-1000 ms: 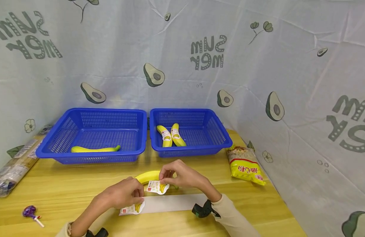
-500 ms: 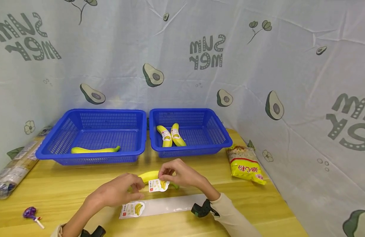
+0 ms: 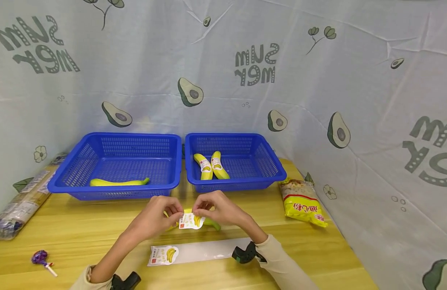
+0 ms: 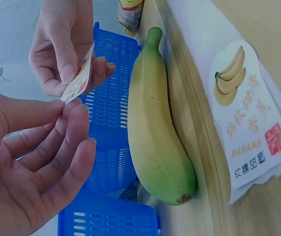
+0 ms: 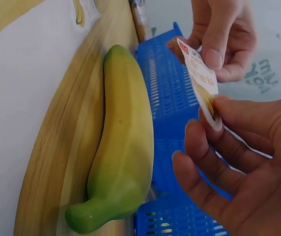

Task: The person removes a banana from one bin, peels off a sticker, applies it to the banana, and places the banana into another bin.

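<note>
Left hand (image 3: 155,218) and right hand (image 3: 220,209) pinch a white, wavy-edged label with a yellow banana print (image 3: 190,221) between them.
Each thumb and forefinger is closed on one end of it, the left on the red-square end, the right on the printed-fruit end. Just below and beyond the grip, a curved yellow banana with green ends (image 4: 153,123) lies on the pale wooden table (image 3: 267,221); nearer the person than the grip lies a long whitish strip (image 3: 205,250) bearing a similar label (image 3: 164,255).
</note>
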The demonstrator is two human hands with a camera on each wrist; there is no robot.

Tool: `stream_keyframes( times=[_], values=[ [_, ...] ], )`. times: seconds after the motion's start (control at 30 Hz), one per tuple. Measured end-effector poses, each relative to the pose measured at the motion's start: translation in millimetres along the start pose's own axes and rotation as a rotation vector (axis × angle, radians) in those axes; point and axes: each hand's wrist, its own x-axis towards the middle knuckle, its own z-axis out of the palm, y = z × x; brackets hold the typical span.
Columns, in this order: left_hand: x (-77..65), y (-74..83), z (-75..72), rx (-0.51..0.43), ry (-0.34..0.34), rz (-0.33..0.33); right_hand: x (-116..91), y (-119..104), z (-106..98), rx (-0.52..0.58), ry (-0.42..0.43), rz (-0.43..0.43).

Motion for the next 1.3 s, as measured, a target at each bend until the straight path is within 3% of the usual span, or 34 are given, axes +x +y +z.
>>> stream_keyframes(
  times=[0.37, 0.63, 1.07, 1.3],
  values=[
    [9.2, -11.3, 8.3, 0.106, 0.095, -0.051, 3.0, 12.4, -0.2, -0.045, 0.094, 0.110],
    [13.5, -10.8, 14.9, 0.164, 0.140, -0.135, 7.8, 17.1, 3.2, -0.069, 0.131, 0.152],
    [16.0, -16.3, 23.0, 0.241, 0.173, -0.191, 12.6, 23.9, 10.6, -0.120, 0.147, 0.163],
    [17.1, -17.8, 25.3, 0.254, 0.189, -0.186, 13.7, 27.8, 12.4, -0.137, 0.151, 0.149]
  ],
)
